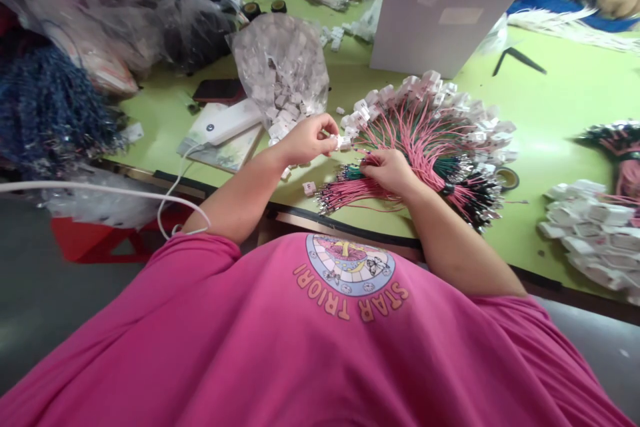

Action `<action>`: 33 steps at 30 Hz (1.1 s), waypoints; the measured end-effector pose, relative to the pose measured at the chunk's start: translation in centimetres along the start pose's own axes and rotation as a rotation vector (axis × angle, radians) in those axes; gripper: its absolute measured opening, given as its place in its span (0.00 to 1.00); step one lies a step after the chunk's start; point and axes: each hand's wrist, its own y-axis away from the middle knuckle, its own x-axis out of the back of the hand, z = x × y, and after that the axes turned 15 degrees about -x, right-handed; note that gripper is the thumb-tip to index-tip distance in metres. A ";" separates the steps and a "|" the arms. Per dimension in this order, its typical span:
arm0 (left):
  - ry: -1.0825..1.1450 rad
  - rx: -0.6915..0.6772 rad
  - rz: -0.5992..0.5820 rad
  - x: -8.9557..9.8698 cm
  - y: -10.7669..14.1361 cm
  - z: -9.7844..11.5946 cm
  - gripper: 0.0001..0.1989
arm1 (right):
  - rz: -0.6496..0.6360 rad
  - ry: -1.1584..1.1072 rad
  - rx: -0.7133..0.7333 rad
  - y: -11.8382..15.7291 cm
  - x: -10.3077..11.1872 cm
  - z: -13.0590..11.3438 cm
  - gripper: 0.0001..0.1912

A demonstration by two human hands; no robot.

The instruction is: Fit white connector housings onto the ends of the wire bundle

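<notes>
Over the green table, my left hand (311, 137) pinches a small white plastic connector housing (343, 142) between thumb and fingertips. Just right of it, my right hand (389, 170) is closed around the end of a thin wire, partly hidden by the fingers. Below and beside that hand lies a bundle of pink wires (345, 197) with metal terminals at their tips. Behind it fans out a large bunch of pink and green wires (420, 140), many ending in white connector housings (430, 87). A loose connector housing (309, 188) sits near the table's front edge.
A clear plastic bag (280, 53) of white housings stands behind my left hand. Left of it are a white device (235, 121) with a cable, a booklet (220, 153) and a phone (219, 91). A grey box (440, 13) stands behind; another wire bundle (595, 233) lies right. Other people's hands work across the table.
</notes>
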 end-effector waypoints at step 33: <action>0.480 0.048 -0.030 -6.1 -0.5 -3.0 0.17 | 0.151 -0.181 -0.066 0.1 -0.9 0.1 0.10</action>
